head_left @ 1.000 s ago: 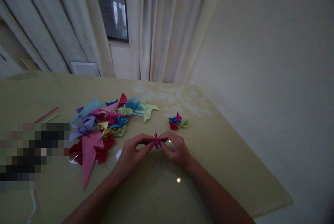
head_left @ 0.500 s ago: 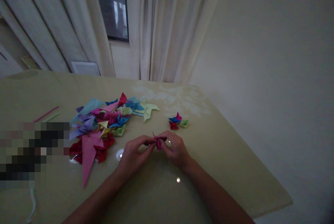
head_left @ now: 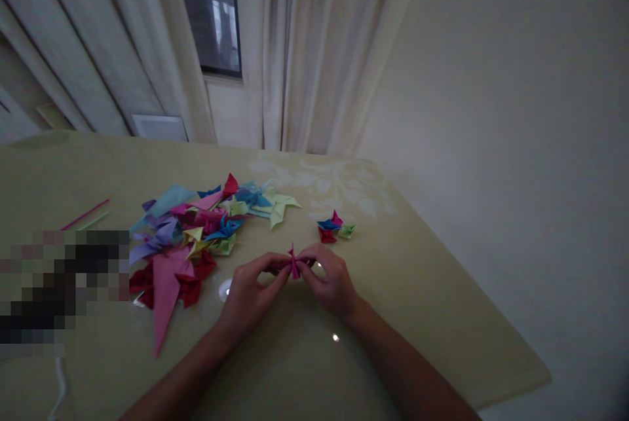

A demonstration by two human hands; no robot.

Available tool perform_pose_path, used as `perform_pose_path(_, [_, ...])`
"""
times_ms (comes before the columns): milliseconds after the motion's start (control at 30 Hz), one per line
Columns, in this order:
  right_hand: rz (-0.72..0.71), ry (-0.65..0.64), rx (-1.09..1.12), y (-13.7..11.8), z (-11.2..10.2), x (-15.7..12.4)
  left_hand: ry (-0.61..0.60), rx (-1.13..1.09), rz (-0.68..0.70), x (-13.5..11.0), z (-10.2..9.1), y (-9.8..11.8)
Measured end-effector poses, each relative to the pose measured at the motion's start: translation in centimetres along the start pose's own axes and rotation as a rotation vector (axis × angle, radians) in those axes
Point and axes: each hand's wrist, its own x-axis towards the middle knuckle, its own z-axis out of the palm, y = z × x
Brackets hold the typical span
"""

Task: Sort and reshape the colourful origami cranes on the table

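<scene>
Both hands meet over the middle of the yellow-green table (head_left: 417,316). My left hand (head_left: 248,296) and my right hand (head_left: 330,279) each pinch one side of a small folded pink paper piece (head_left: 293,263), which stands upright between the fingertips. Just beyond my right hand lies a small cluster of folded paper pieces (head_left: 335,227) in blue, red, pink and green. To the left of my left hand spreads a pile of coloured folded papers (head_left: 196,231), with a long pink pointed sheet (head_left: 166,290) at its near edge.
Two thin sticks, one pink (head_left: 84,214) and one green, lie at the far left of the table. A blurred dark patch (head_left: 59,290) covers the left side. Curtains (head_left: 314,48) and a dark window (head_left: 211,8) stand behind the table; the table's right edge drops to a pale floor.
The pink piece tilted slightly between my fingertips and came back upright. Both hands stayed in the same place.
</scene>
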Motion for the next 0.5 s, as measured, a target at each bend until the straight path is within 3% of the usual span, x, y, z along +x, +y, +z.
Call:
perform_pose_path(200, [-0.028,0.024,-0.047,-0.24,0.2,0.08,-0.025,-0.075,-0.066,-0.04,0.16,-0.64])
perform_pose_path(500, [-0.055,0.118,-0.05,-0.35,-0.17,0.3,-0.107,-0.424,-0.236,0.24,0.57,-0.27])
